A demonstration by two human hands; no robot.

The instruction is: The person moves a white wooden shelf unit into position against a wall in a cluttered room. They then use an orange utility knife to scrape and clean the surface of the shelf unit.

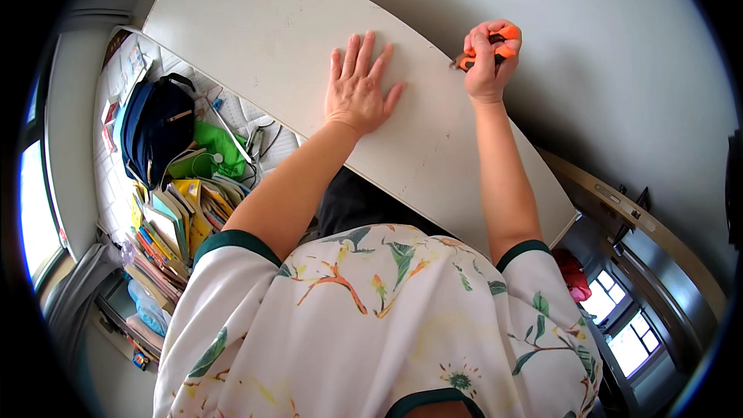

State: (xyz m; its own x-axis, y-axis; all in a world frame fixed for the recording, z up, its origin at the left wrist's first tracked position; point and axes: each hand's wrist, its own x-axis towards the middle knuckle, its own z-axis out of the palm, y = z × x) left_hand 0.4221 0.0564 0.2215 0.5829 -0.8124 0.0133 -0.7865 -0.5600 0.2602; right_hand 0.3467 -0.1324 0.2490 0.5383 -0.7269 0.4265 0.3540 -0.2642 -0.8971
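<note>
A long white board (255, 39) stretches diagonally in front of me, with small dark marks on its face. My left hand (360, 93) lies flat on it, fingers spread and holding nothing. Over the board's far right edge, my right hand (489, 58) is wrapped round pliers with orange and black handles (507, 52). Their metal jaws (456, 64) point left, close to that edge. I cannot tell whether the jaws touch the board or grip anything.
Left of the board, a dark blue backpack (159, 124), a green bag (219, 147) and stacked books (182, 217) lie on a quilted white mattress (104, 131). A grey wall (619, 54) rises beyond the board. A brown wooden frame (619, 193) stands at the right.
</note>
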